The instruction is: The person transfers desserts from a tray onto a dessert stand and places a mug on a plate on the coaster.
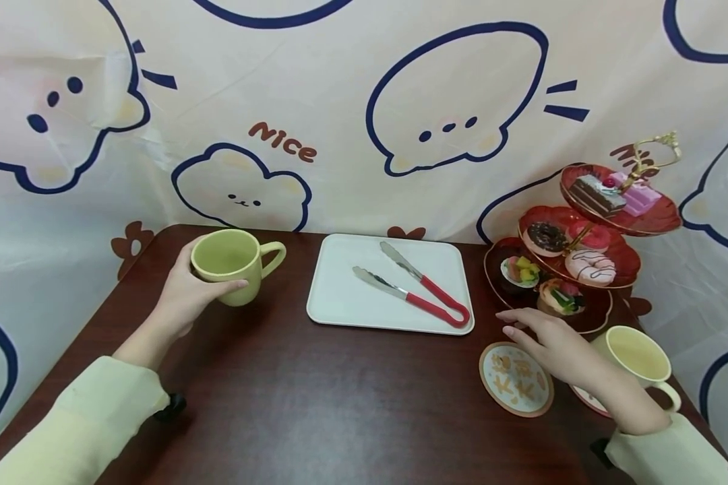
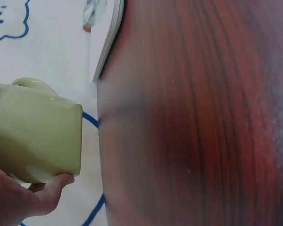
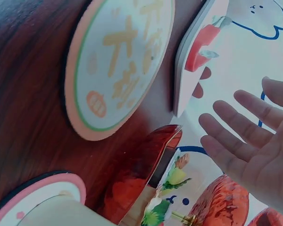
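Observation:
My left hand (image 1: 182, 293) grips a light green mug (image 1: 251, 273) round its body, thumb in front, with the handle pointing right. In the left wrist view the mug (image 2: 35, 134) is held up off the table. My right hand (image 1: 552, 343) hovers with fingers spread, holding nothing. Just below it lies a round coaster (image 1: 514, 384) with an orange rim and lettering. A second green mug (image 1: 637, 357) stands on a pink-rimmed coaster (image 3: 78, 181) beside the right forearm, which partly hides both.
A white tray (image 1: 334, 296) at the back middle bears red-handled tongs (image 1: 437, 303). To its right rises a red three-tier stand (image 1: 631, 266) with a gold handle, carrying doughnuts, cake slices and fruit tarts. A cartoon-printed cloth (image 1: 340, 87) hangs behind the dark wooden table (image 1: 340, 404).

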The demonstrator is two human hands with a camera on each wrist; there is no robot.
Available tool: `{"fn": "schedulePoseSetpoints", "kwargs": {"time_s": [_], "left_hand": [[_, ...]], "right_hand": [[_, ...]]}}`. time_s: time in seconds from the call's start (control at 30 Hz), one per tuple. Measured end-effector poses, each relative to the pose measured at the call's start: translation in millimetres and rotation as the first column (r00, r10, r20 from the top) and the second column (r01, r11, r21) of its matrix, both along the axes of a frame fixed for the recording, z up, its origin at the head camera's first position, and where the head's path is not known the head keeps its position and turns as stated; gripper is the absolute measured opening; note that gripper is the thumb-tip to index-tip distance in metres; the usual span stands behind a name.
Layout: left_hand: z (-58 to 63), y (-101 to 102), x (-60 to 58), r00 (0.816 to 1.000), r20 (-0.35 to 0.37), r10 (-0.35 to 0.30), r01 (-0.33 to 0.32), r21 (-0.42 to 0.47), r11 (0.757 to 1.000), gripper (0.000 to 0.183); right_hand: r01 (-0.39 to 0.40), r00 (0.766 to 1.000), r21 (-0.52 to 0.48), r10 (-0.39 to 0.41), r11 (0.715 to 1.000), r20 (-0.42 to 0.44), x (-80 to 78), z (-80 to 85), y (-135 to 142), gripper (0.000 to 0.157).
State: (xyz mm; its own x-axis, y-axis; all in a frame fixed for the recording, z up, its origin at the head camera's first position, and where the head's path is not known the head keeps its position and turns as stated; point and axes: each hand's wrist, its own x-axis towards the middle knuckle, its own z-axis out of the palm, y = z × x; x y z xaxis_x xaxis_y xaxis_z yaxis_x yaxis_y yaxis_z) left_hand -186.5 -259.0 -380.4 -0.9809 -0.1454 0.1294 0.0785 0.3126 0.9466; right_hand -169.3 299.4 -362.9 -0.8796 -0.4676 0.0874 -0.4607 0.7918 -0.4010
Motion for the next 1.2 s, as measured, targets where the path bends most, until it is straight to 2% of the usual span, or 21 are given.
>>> {"fn": "schedulePoseSetpoints", "kwargs": {"time_s": [0.33,0.53,0.73,1.0,1.2], "left_hand": [[4.2,17.9,6.1,0.996,-0.034,-0.086,0.087,0.031,0.996,0.097],[9.3,29.9,11.4,0.990,-0.042,-0.135,0.136,0.023,0.990,0.099],[13.9,41.3,16.0,0.987,-0.026,-0.160,0.160,0.028,0.987,0.099],[12.9,54.2,19.6,0.982,-0.055,-0.178,0.182,0.074,0.980,0.097],[13.3,61.7,22.7,0.981,-0.047,-0.189,0.192,0.096,0.977,0.098]], "right_hand": [[-0.016,0.999,-0.016,0.016,1.000,-0.029,2.4,7.8,-12.9,0.032],[-0.027,1.000,-0.030,0.026,0.999,-0.016,1.7,13.6,-23.3,0.034],[-0.039,0.999,-0.048,0.038,0.998,-0.023,0.3,18.0,-32.5,0.036],[-0.080,0.996,-0.069,0.078,0.994,-0.036,-6.3,23.2,-43.8,0.036],[-0.082,0.996,-0.067,0.080,0.994,-0.036,-9.2,28.9,-53.0,0.036]]}}
